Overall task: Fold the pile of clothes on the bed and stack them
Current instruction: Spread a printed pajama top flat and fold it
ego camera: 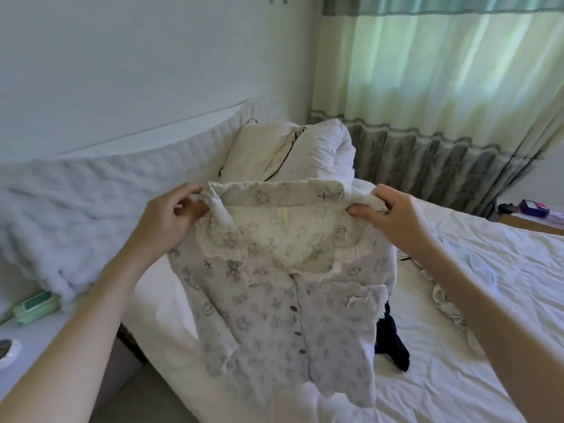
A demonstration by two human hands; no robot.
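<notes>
left hand (171, 215): pinched the left shoulder of the pyjama top (274, 288), fingers curled round the fabric
right hand (396, 215): gripped the right shoulder, thumb underneath
pyjama top: hung in the air above the bed (457, 346), front facing the camera, buttoned, lace collar up
dark garment (392, 340): lay on the sheet, partly behind the top
white clothes (451, 300): crumpled on the bed beside the right forearm
quilt (293, 154): rolled at the head end
</notes>
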